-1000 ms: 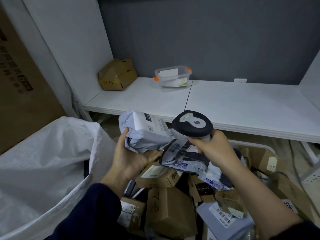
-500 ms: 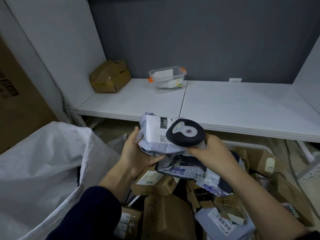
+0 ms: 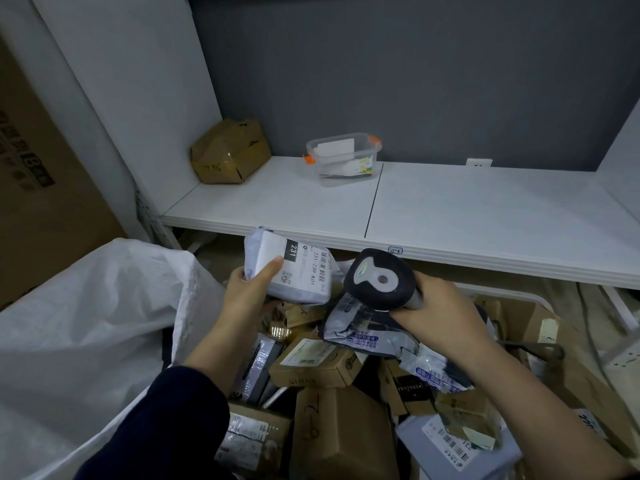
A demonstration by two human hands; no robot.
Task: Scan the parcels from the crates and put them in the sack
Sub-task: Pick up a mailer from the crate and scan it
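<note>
Left hand (image 3: 247,292) holding parcel (image 3: 303,273) (label up), right hand (image 3: 440,306) gripping scanner (image 3: 377,280)

There are two hands, the left hand (image 3: 242,292) and right hand (image 3: 446,306), one scanner (image 3: 379,280), one sack (image 3: 86,323) and one crate (image 3: 502,294). One parcel (image 3: 298,271) is held above the crate, in which at least six brown boxes (image 3: 317,362) and three bags (image 3: 360,336) can be counted, the rest too jumbled to tell. The shelf (image 3: 485,209) has two boards and bears one crushed box (image 3: 228,152) and one tub (image 3: 343,159); one socket (image 3: 478,162) and one carton (image 3: 41,202) also show.
</note>
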